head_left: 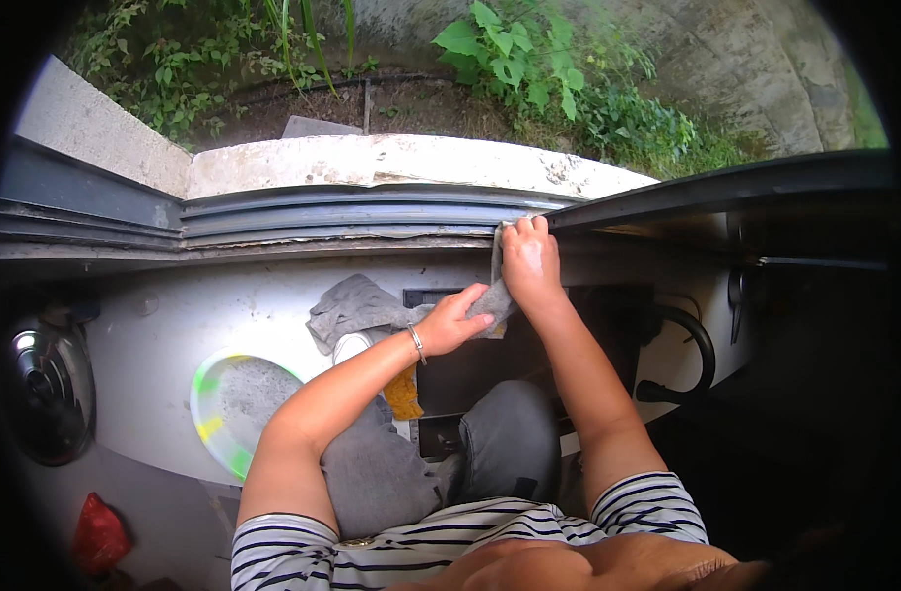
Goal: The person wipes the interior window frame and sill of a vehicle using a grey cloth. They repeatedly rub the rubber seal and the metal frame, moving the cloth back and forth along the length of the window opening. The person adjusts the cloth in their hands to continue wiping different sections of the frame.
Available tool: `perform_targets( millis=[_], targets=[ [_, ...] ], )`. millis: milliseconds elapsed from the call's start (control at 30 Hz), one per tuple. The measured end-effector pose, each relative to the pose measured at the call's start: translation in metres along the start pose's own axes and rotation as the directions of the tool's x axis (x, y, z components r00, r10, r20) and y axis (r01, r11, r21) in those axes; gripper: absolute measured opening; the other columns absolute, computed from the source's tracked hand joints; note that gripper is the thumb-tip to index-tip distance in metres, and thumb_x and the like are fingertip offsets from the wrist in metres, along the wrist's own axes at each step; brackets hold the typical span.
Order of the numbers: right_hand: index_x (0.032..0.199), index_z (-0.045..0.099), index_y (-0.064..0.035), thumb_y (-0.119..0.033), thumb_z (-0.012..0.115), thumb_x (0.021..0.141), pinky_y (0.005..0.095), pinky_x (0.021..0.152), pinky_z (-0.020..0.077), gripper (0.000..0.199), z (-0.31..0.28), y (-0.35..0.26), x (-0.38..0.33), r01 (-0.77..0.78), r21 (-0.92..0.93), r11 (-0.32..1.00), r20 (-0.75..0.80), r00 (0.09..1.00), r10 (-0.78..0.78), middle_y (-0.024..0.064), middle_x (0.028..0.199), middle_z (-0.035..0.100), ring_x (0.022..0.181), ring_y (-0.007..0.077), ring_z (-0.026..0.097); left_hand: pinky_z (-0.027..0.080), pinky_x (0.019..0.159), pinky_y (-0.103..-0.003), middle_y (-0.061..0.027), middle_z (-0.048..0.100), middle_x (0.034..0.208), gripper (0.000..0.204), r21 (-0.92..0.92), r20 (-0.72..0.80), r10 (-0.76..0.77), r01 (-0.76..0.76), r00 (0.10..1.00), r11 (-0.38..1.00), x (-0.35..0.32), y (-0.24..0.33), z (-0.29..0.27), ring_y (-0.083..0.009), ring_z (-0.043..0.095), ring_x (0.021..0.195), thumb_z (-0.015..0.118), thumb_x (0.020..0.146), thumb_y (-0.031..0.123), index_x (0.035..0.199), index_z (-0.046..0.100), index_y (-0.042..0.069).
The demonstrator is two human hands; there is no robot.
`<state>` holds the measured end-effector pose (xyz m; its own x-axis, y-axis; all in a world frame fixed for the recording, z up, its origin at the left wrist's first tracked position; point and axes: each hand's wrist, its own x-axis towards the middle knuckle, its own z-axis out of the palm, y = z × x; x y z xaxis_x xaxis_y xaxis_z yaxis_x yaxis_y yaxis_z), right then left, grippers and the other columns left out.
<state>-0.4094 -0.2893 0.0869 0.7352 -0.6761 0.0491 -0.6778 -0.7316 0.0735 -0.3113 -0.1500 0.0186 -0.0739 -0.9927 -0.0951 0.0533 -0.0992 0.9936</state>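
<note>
My right hand (531, 261) is closed round a grey cloth (494, 303), its fingers pressed against the metal window track (352, 219) beside the dark window sash (726, 189). My left hand (453, 321) grips the lower part of this cloth between thumb and fingers, a little nearer and to the left. Left of that hand, a crumpled grey cloth (354, 307) lies on the white counter (263, 291); whether the two join behind the hand, I cannot tell. A yellow-brown cloth or pad (403, 396) shows below my left wrist.
A basin (202, 424) with a green and yellow rim holds greyish water on the left. Further left leans a shiny round metal lid (49, 389). Under my arms is a dark panel (588, 335). A black curved handle or hose (705, 355) stands at right. A red bag (101, 532) lies lower left.
</note>
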Motion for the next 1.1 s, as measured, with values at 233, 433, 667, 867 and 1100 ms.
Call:
perform_targets(
  millis=[233, 433, 667, 867, 1100],
  targets=[
    [0.091, 0.064, -0.0053, -0.014, 0.057, 0.078, 0.0294, 0.063, 0.0492, 0.018, -0.019, -0.008, 0.008, 0.053, -0.323, 0.945, 0.221, 0.975, 0.020, 0.0089, 0.095, 0.053, 0.094, 0.0242, 0.048, 0.039, 0.097, -0.030, -0.0152, 0.052, 0.127, 0.065, -0.200, 0.182, -0.048, 0.085, 0.982, 0.976, 0.009, 0.012, -0.006, -0.0171, 0.048, 0.115, 0.063, 0.088, 0.026, 0.135, 0.034, -0.009],
    [0.078, 0.063, -0.0025, -0.005, 0.056, 0.073, 0.0320, 0.065, 0.0526, 0.009, -0.020, 0.008, 0.009, 0.114, -0.102, 0.988, 0.197, 0.976, -0.093, 0.0139, 0.088, 0.056, 0.090, 0.0292, 0.052, 0.042, 0.091, -0.028, -0.0087, 0.056, 0.120, 0.052, -0.237, 0.211, -0.009, 0.060, 0.977, 0.970, 0.003, 0.030, -0.009, -0.0125, 0.050, 0.105, 0.061, 0.090, 0.019, 0.131, 0.041, -0.006],
    [0.076, 0.063, -0.0035, -0.002, 0.060, 0.068, 0.0341, 0.065, 0.0525, 0.009, -0.040, 0.003, 0.020, 0.033, -0.125, 0.992, 0.123, 0.992, -0.017, 0.0126, 0.080, 0.058, 0.082, 0.0298, 0.057, 0.042, 0.091, -0.026, -0.0064, 0.055, 0.118, 0.050, -0.446, 0.151, 0.005, 0.064, 0.988, 0.893, 0.004, 0.025, -0.005, -0.0088, 0.049, 0.105, 0.059, 0.091, 0.017, 0.132, 0.039, -0.004],
    [0.077, 0.065, -0.0087, -0.010, 0.061, 0.072, 0.0273, 0.063, 0.0519, 0.007, -0.014, 0.012, 0.027, 0.185, -0.323, 0.928, 0.193, 0.973, -0.126, 0.0069, 0.082, 0.060, 0.085, 0.0223, 0.058, 0.040, 0.093, -0.027, -0.0081, 0.055, 0.118, 0.051, -0.464, 0.141, 0.022, 0.046, 0.990, 0.885, 0.016, 0.019, 0.004, -0.0102, 0.049, 0.106, 0.059, 0.090, 0.015, 0.131, 0.039, -0.006],
    [0.072, 0.055, -0.0033, 0.002, 0.058, 0.065, 0.0371, 0.065, 0.0502, 0.009, -0.004, 0.029, 0.014, 0.314, 0.066, 0.947, 0.000, 0.949, -0.315, 0.0126, 0.074, 0.053, 0.076, 0.0307, 0.054, 0.042, 0.092, -0.029, -0.0115, 0.056, 0.118, 0.050, -0.574, 0.084, -0.013, 0.059, 0.996, 0.817, 0.015, 0.001, 0.018, -0.0130, 0.050, 0.107, 0.061, 0.087, 0.014, 0.127, 0.042, -0.007]
  ],
)
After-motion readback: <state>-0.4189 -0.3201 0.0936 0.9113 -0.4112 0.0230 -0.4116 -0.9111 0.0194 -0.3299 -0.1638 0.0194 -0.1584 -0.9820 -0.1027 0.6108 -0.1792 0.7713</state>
